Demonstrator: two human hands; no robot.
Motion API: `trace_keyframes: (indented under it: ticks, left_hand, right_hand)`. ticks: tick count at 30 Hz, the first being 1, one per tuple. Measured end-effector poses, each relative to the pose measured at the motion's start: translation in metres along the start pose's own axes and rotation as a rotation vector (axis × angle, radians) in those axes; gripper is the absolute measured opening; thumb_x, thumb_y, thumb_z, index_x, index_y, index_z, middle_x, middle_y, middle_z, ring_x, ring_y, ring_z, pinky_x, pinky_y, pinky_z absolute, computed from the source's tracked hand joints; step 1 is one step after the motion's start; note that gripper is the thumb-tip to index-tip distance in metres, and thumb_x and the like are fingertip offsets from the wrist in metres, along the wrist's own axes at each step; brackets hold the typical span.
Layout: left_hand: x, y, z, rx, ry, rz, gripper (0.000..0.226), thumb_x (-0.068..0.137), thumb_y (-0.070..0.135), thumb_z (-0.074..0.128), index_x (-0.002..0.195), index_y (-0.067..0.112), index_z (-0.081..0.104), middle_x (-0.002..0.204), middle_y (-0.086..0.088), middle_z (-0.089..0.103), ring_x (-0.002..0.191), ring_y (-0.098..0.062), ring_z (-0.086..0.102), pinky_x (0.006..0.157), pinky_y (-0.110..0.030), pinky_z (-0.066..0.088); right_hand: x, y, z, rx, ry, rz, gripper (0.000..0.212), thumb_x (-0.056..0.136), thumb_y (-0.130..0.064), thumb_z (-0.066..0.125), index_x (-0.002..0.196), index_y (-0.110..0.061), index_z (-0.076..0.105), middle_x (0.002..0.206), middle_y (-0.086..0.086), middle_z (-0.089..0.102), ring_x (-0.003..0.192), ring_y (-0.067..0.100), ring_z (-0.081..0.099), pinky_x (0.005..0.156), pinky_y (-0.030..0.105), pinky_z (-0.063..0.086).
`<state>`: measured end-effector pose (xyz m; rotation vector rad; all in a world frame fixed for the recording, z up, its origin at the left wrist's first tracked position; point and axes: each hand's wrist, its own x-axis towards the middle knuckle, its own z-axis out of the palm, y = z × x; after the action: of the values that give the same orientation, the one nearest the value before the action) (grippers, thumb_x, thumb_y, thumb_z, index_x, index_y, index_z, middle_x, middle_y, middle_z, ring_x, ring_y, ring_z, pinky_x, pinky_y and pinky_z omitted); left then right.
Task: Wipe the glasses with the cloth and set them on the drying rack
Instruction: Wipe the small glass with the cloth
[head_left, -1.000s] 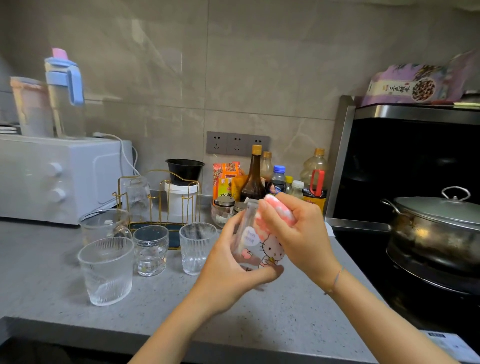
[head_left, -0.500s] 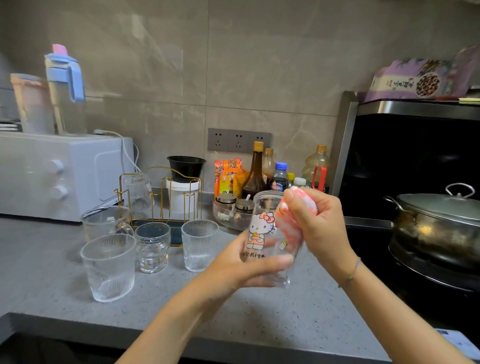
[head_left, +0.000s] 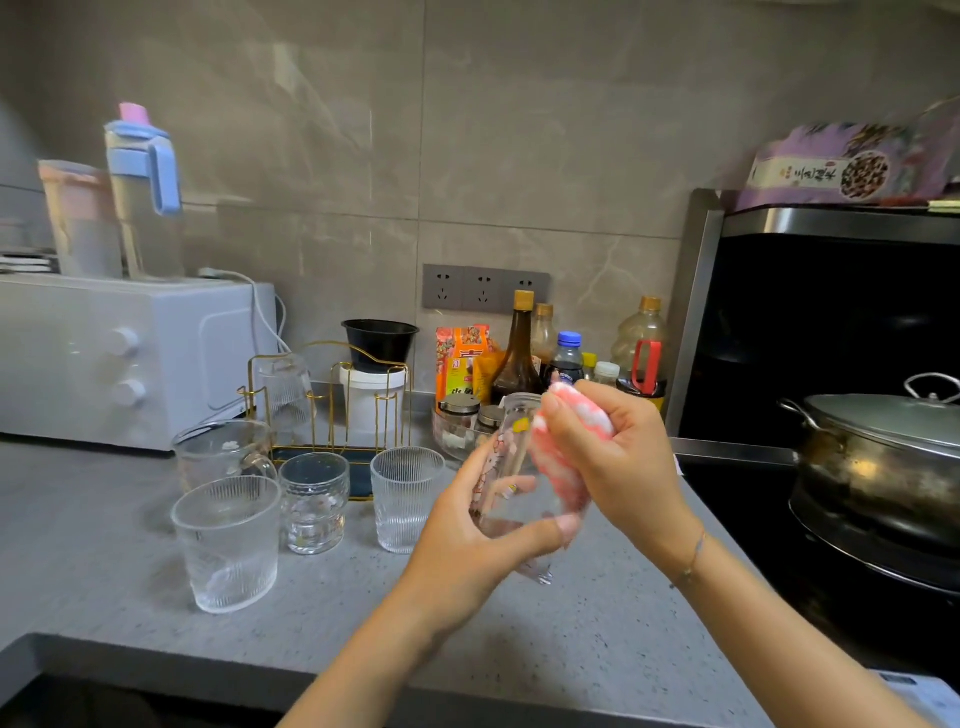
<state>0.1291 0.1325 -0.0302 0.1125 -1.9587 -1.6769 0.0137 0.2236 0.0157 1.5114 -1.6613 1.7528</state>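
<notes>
My left hand (head_left: 467, 540) grips a tall clear glass with a cartoon print (head_left: 506, 467), upright above the counter. My right hand (head_left: 618, 457) holds a pink and white cloth (head_left: 563, 457) pressed against the glass's right side, near its rim. A gold wire drying rack (head_left: 332, 400) stands behind, with one ribbed glass (head_left: 285, 389) upside down on it. In front of the rack stand several glasses: a ribbed one (head_left: 405, 499), a small patterned one (head_left: 314, 501), a large ribbed one (head_left: 228, 543) and a handled one (head_left: 223, 454).
A white oven (head_left: 124, 358) sits at the back left with jugs on top. Bottles and jars (head_left: 524, 358) line the wall behind my hands. On the right, a lidded steel pot (head_left: 883, 452) rests on the black stove. A grey counter (head_left: 597, 649) edge runs along the bottom.
The glass has turned in my left hand, so the cartoon print faces further left. My right hand has slid the cloth along the glass's right side.
</notes>
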Motion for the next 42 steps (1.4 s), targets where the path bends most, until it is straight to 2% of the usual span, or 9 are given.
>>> trace_keyframes:
  ticks: [3, 7, 12, 16, 22, 26, 33, 38, 42]
  left_hand:
    - [-0.004, 0.005, -0.005, -0.574, -0.257, -0.219, 0.071, 0.048, 0.039, 0.088, 0.112, 0.014, 0.072, 0.101, -0.01, 0.072, 0.078, -0.029, 0.071, 0.062, -0.032, 0.058]
    - [-0.007, 0.003, -0.004, -1.084, -0.471, -0.383, 0.07, 0.059, 0.031, 0.09, 0.117, 0.001, 0.066, 0.112, -0.019, 0.061, 0.078, -0.032, 0.065, 0.064, -0.037, 0.06]
    - [-0.001, 0.002, -0.008, -0.865, -0.433, -0.349, 0.076, 0.054, 0.041, 0.091, 0.117, 0.006, 0.069, 0.123, -0.02, 0.063, 0.094, -0.038, 0.068, 0.074, -0.042, 0.061]
    - [-0.001, 0.003, -0.006, -0.566, -0.327, -0.266, 0.074, 0.05, 0.045, 0.091, 0.115, 0.017, 0.072, 0.119, -0.012, 0.069, 0.106, -0.027, 0.067, 0.089, -0.043, 0.056]
    - [0.0, 0.006, 0.003, -0.024, -0.018, -0.039, 0.074, 0.053, 0.054, 0.087, 0.118, 0.047, 0.051, 0.112, 0.024, 0.067, 0.105, 0.004, 0.063, 0.081, -0.017, 0.054]
    - [0.003, 0.0, 0.01, 0.159, 0.072, 0.035, 0.088, 0.06, 0.054, 0.084, 0.135, 0.042, 0.038, 0.115, 0.021, 0.061, 0.105, 0.0, 0.061, 0.083, -0.017, 0.054]
    - [0.001, 0.003, -0.002, -0.187, -0.113, -0.069, 0.058, 0.065, 0.039, 0.077, 0.118, 0.021, 0.062, 0.11, -0.002, 0.073, 0.099, -0.022, 0.07, 0.073, -0.027, 0.056]
    - [-0.002, 0.003, -0.007, -0.805, -0.441, -0.294, 0.067, 0.06, 0.05, 0.085, 0.106, 0.004, 0.072, 0.111, -0.015, 0.068, 0.081, -0.032, 0.068, 0.065, -0.035, 0.058]
    - [0.0, -0.003, -0.008, -0.887, -0.511, -0.327, 0.081, 0.061, 0.048, 0.086, 0.124, 0.002, 0.063, 0.132, -0.023, 0.058, 0.095, -0.042, 0.068, 0.071, -0.042, 0.06]
  right_hand:
    - [0.001, -0.002, -0.001, 0.197, -0.007, 0.069, 0.036, 0.079, -0.044, 0.056, 0.057, -0.016, 0.054, 0.054, -0.001, 0.047, 0.05, 0.008, 0.044, 0.048, 0.017, 0.037]
    - [-0.002, -0.001, 0.002, 0.301, 0.049, 0.145, 0.045, 0.075, -0.048, 0.056, 0.063, -0.005, 0.059, 0.059, 0.009, 0.057, 0.052, 0.012, 0.054, 0.045, 0.017, 0.043]
    - [-0.002, -0.003, -0.002, 0.289, 0.09, 0.216, 0.04, 0.086, -0.04, 0.063, 0.064, -0.007, 0.059, 0.05, -0.001, 0.057, 0.038, 0.006, 0.051, 0.033, 0.014, 0.036]
    - [0.004, -0.001, -0.01, 0.165, 0.083, 0.198, 0.036, 0.085, -0.038, 0.064, 0.062, -0.009, 0.064, 0.052, -0.004, 0.058, 0.047, 0.006, 0.056, 0.04, 0.013, 0.039]
    - [0.005, -0.003, -0.009, -0.035, -0.024, 0.107, 0.036, 0.089, -0.022, 0.063, 0.061, 0.0, 0.057, 0.054, 0.008, 0.052, 0.051, 0.012, 0.052, 0.045, 0.024, 0.042]
    - [0.001, -0.004, 0.001, -0.102, -0.009, 0.075, 0.036, 0.082, -0.032, 0.062, 0.068, 0.001, 0.063, 0.062, 0.014, 0.062, 0.058, 0.021, 0.062, 0.05, 0.035, 0.049]
    - [-0.002, -0.003, 0.0, 0.065, -0.037, 0.087, 0.04, 0.083, -0.036, 0.062, 0.055, -0.007, 0.055, 0.05, 0.004, 0.051, 0.048, 0.008, 0.048, 0.046, 0.019, 0.039]
    - [-0.003, -0.002, -0.001, 0.277, -0.006, 0.119, 0.042, 0.078, -0.048, 0.054, 0.054, -0.014, 0.057, 0.053, 0.0, 0.057, 0.05, 0.011, 0.055, 0.052, 0.023, 0.047]
    - [-0.005, -0.006, -0.002, 0.278, -0.02, 0.137, 0.038, 0.08, -0.046, 0.056, 0.055, -0.018, 0.062, 0.055, 0.0, 0.064, 0.049, 0.01, 0.059, 0.047, 0.019, 0.046]
